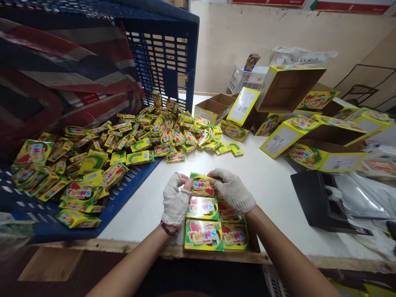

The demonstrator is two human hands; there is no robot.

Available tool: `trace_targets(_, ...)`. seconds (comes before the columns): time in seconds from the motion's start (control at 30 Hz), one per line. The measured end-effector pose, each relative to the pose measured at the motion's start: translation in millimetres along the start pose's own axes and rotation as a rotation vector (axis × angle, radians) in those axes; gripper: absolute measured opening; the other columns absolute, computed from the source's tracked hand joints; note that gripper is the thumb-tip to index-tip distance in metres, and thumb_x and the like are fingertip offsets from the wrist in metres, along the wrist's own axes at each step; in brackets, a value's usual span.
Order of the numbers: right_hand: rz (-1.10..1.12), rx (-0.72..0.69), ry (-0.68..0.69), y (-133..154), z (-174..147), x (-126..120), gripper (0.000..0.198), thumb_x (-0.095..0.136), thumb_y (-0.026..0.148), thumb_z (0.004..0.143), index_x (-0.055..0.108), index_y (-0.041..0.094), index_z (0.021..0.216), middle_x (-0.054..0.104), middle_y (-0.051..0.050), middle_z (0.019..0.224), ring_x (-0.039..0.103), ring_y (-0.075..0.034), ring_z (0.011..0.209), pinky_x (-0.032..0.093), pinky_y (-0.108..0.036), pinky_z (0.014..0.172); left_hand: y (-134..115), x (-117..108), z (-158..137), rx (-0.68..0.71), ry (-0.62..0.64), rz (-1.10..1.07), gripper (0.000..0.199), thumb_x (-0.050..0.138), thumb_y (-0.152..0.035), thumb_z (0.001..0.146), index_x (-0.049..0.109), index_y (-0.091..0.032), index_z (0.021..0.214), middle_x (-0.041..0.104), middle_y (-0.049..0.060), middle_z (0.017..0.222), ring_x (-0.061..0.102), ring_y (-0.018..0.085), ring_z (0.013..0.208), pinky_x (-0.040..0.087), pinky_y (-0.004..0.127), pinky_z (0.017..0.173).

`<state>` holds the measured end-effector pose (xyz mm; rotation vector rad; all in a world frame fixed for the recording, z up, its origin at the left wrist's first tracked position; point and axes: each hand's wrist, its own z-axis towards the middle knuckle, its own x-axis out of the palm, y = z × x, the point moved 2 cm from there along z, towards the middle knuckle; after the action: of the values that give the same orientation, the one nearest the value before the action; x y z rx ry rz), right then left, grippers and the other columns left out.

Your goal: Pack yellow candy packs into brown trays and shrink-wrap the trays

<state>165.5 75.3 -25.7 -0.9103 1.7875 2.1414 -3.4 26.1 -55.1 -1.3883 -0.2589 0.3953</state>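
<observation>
My left hand (176,200), in a white fingerless glove, pinches the left edge of a small yellow-green "TWINS" box (202,186). Gloved the same way, my right hand (233,189) has its fingertips on that box's right end. The box is upside down from my side, over the far end of a carton (255,241) at the table's front edge. Several more "TWINS" boxes (203,236) lie face up in rows in this carton. My right hand and wrist hide part of its right side.
At left, a tipped blue plastic crate (123,202) spills a heap of small "TWINS" boxes (145,136) onto the white table (262,165). Open yellow display cartons (309,140) are piled at back right. A black holder (321,202) with plastic sheets stands at right.
</observation>
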Motion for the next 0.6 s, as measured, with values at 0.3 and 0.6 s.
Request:
trace_targets(0.3,-0.151,-0.037,-0.004,-12,12,-7,0.023,0.052,0.015,0.079,0.071,0.020,0.090,0.073,-0.005,0.094,0.065,-0.019,0.088,0.050,-0.033,0.083,18,-40,70,0.189,0.044,0.429,0.022,0.052,-0.040,0.084,0.058,-0.020,0.079,0.060,0.001,0.075,0.058,0.017,0.075,0.046,0.029,0.074)
trace_targets(0.6,-0.642,-0.144,0.163,8,6,19,0.017,0.057,0.015,0.086,0.073,0.018,0.083,0.066,-0.009,0.094,0.058,-0.020,0.090,0.044,-0.029,0.077,6,-12,46,0.367,0.513,0.393,0.036,0.041,-0.042,0.095,0.060,-0.019,0.075,0.059,0.003,0.076,0.055,0.015,0.074,0.044,0.029,0.072)
